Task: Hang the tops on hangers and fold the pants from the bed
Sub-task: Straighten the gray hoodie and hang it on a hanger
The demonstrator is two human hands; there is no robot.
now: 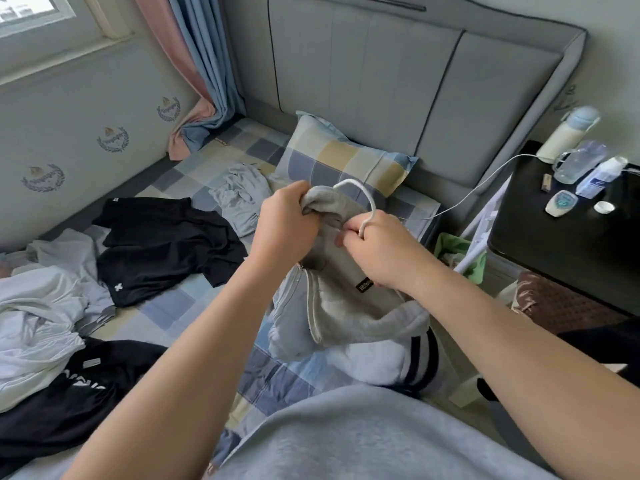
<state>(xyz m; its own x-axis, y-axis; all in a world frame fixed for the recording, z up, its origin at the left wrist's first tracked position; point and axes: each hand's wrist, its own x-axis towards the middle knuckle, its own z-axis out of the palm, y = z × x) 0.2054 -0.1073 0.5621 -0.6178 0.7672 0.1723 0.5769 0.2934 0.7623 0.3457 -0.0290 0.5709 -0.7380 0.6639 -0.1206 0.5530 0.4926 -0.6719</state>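
Observation:
I hold a grey zip-up top [341,308] up over the bed. My left hand [287,221] grips its bunched collar near the shoulder. My right hand [377,249] grips the top's neck together with a white hanger [360,192], whose hook curves up between my hands. The rest of the hanger is hidden inside the fabric. The top's lower part hangs down onto the checked bedsheet [166,311]. A black T-shirt [166,244] lies flat to the left, and a light grey garment [239,195] is crumpled beyond it.
A pile of pale clothes [41,327] and another black garment [69,403] lie at the left. A checked pillow [346,161] leans on the grey headboard [415,81]. A black nightstand [568,230] with bottles stands right, and a white cable [485,181] runs to the bed.

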